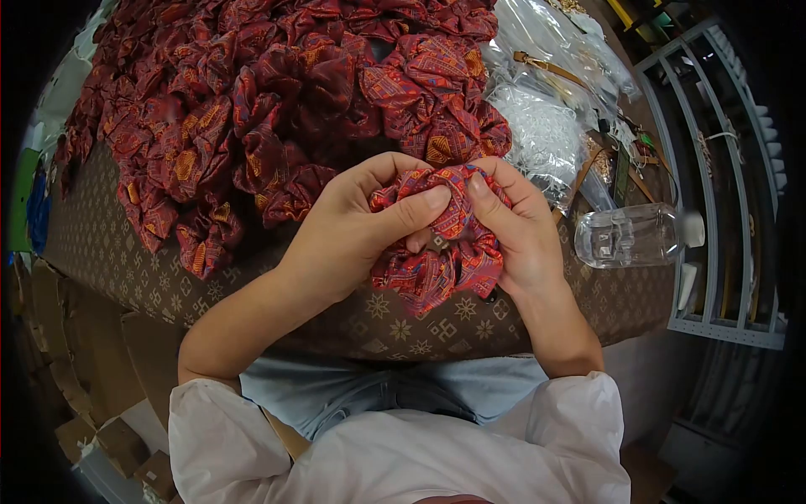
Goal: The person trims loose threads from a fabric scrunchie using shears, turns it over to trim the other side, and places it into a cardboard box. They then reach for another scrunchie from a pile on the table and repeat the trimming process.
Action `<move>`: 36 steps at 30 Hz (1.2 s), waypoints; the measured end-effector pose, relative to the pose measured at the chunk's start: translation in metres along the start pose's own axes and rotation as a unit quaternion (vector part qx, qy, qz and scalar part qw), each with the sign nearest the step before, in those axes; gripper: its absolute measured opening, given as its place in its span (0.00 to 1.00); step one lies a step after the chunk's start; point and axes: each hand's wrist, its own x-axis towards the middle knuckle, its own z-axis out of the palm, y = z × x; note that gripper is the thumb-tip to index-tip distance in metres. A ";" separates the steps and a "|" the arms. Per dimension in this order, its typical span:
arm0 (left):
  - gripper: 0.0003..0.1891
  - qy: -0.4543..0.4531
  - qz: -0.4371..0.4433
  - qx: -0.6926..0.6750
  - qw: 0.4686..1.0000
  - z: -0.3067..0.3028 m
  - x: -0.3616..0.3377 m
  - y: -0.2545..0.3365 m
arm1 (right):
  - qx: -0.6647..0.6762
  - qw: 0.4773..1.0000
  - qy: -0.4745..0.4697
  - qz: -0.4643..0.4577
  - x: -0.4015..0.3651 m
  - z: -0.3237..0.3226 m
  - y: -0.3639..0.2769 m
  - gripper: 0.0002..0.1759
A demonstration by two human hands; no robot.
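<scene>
Between my two hands is a red patterned scrunchie (441, 269), its gathered ring hanging below my thumbs. My left hand (357, 223) pinches its upper left part, thumb pressed on the fabric. Opposite it, my right hand (520, 223) grips the upper right part, with the thumb close to the left one. The fingers behind the cloth are partly hidden. Just beyond my hands lies a large pile of similar red scrunchies (201, 126), spread over the far left and middle of the table.
A brown patterned cloth (369, 328) covers the table. To the right a clear plastic bottle (630, 235) lies on its side. Behind it are clear plastic bags (537, 126) and several straps. A grey metal rack (722, 328) stands at the right, and cardboard boxes (126, 445) are at lower left.
</scene>
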 end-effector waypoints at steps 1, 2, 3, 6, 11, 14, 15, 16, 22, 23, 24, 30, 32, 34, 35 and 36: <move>0.13 0.006 -0.006 0.025 1.000 0.000 0.001 0.001 | -0.013 1.000 0.009 -0.005 0.000 -0.001 -0.001 0.08; 0.13 0.003 -0.006 0.023 1.000 0.001 0.000 0.002 | -0.015 1.000 0.012 -0.006 0.001 -0.001 -0.002 0.08; 0.14 -0.002 -0.002 0.017 1.000 0.001 -0.001 0.004 | -0.008 1.000 0.011 -0.008 0.001 -0.001 -0.003 0.08; 0.17 -0.007 -0.010 -0.006 1.000 0.003 -0.003 0.004 | -0.034 0.999 0.021 -0.030 0.001 0.002 -0.001 0.09; 0.17 -0.047 -0.036 -0.063 0.996 0.002 -0.003 0.005 | -0.229 0.964 0.048 -0.127 0.004 -0.001 0.013 0.11; 0.21 -0.067 0.031 -0.053 0.996 0.005 -0.004 0.003 | -0.321 0.909 0.101 -0.246 0.007 -0.001 0.020 0.11; 0.23 -0.075 0.035 -0.039 0.996 0.005 -0.004 0.004 | -0.321 0.909 0.102 -0.247 0.006 -0.002 0.020 0.11; 0.25 -0.084 0.040 -0.024 0.995 0.005 -0.004 0.004 | -0.314 0.911 0.106 -0.245 0.007 -0.002 0.022 0.11; 0.29 -0.092 0.009 0.035 0.995 0.005 -0.004 0.011 | -0.293 0.927 0.091 -0.215 0.006 -0.002 0.018 0.10; 0.29 -0.094 0.007 0.038 0.995 0.002 -0.003 0.011 | -0.274 0.942 0.084 -0.176 0.005 -0.001 0.018 0.09; 0.29 -0.099 0.032 0.086 0.991 -0.001 -0.002 0.010 | -0.272 0.942 0.087 -0.178 0.006 -0.002 0.017 0.09; 0.24 -0.066 0.074 0.138 0.985 0.000 -0.002 0.004 | -0.315 0.938 0.029 -0.143 0.003 -0.004 0.011 0.08; 0.24 -0.043 0.038 0.107 0.993 0.004 -0.004 0.005 | -0.275 0.948 0.022 -0.159 0.006 -0.004 0.012 0.08; 0.23 -0.018 0.098 0.169 0.981 0.006 -0.005 0.005 | -0.257 0.951 0.031 -0.168 0.008 -0.003 0.012 0.06; 0.23 -0.023 0.093 0.171 0.981 0.004 -0.005 0.005 | -0.241 0.954 0.032 -0.176 0.008 -0.003 0.012 0.04; 0.22 -0.043 0.194 0.314 0.928 0.000 -0.005 0.006 | -0.239 0.954 0.038 -0.177 0.008 -0.004 0.013 0.04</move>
